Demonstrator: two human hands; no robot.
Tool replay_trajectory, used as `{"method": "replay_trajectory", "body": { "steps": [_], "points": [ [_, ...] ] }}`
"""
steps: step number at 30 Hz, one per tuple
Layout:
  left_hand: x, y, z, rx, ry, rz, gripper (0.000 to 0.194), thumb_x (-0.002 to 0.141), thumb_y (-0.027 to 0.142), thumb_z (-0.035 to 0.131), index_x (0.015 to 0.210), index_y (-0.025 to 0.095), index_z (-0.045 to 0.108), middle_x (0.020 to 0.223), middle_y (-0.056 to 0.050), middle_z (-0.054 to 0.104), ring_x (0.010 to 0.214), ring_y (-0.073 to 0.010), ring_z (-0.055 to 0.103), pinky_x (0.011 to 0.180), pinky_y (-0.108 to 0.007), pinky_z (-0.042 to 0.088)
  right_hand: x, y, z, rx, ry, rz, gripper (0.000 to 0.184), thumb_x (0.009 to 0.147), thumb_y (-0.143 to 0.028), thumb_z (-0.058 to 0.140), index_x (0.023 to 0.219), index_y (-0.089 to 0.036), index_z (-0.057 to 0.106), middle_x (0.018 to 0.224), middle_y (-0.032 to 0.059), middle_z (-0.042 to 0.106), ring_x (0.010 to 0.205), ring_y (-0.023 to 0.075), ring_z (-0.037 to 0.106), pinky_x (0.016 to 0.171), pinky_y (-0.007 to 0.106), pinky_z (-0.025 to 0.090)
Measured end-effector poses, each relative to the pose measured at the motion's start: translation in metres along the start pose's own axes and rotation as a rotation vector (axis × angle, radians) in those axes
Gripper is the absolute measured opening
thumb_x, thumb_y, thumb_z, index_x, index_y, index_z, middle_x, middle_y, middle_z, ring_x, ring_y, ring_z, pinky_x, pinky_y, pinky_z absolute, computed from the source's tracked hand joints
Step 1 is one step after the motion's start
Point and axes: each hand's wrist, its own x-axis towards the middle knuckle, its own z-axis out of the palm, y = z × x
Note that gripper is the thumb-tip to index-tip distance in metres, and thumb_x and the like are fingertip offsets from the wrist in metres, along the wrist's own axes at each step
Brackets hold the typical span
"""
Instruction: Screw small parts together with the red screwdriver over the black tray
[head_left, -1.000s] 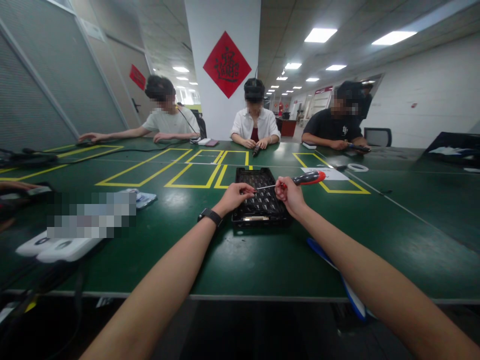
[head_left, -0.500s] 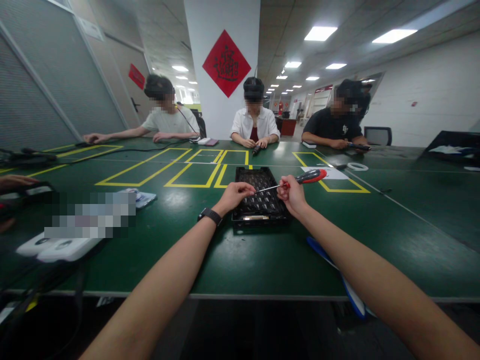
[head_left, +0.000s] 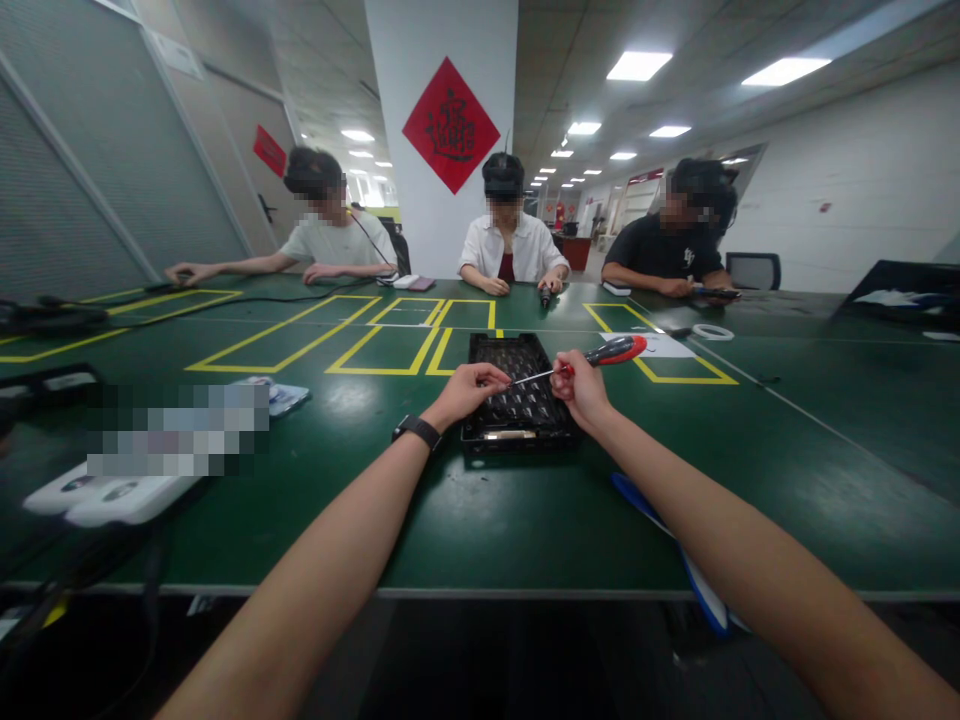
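Note:
My right hand [head_left: 581, 388] is closed around a screwdriver [head_left: 616, 350] with a red and black handle, gripping it where the handle meets the metal shaft. The shaft points left and its tip meets the fingertips of my left hand [head_left: 474, 390]. Thumb and fingers of that hand are pinched together at the tip; whatever small thing lies between them is too small to make out. Both hands are over a black plastic tray-like case [head_left: 517, 437] with rows of small shiny shapes inside. A pale strip shows along its near edge.
A white power strip [head_left: 112, 500] and a packet [head_left: 289, 398] lie on the left. Beneath my right forearm is a blue and white object [head_left: 701, 585]. White paper [head_left: 660, 346] and a tape roll [head_left: 712, 332] lie to the right. Three people sit across the green table [head_left: 450, 530].
My hands and the screwdriver hold nearly the same pose. Across the table, the middle person's hands have moved apart, a dark object shifting right. A co-worker's hand at the left edge has mostly withdrawn.

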Motion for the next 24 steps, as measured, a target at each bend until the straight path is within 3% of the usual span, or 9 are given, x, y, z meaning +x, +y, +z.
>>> {"method": "replay_trajectory", "body": {
  "steps": [9,24],
  "points": [
    [0.0005,0.0039,0.0007,-0.093,-0.085,-0.026,0.033,0.065,0.02,0.068,0.096,0.01,0.064,0.082,-0.008,0.067,0.073,-0.0132,0.061,0.074,-0.029,0.05,-0.0018,-0.0005,0.002,-0.048,-0.002,-0.021,0.022,0.071,-0.03,0.054,0.055,-0.015,0.049,0.039,-0.0043,0.041,0.033,0.0029,0.031,0.033,0.016,0.019],
    [0.0012,0.0022,0.0004,-0.117,-0.079,-0.023,0.031,0.064,0.021,0.07,0.092,0.009,0.064,0.076,-0.006,0.066,0.069,-0.0119,0.061,0.07,-0.027,0.05,-0.0017,-0.0005,0.0016,-0.042,0.002,-0.015,0.022,0.071,-0.029,0.053,0.054,-0.016,0.047,0.039,-0.0047,0.041,0.033,0.0032,0.03,0.033,0.017,0.019]
  ]
}}
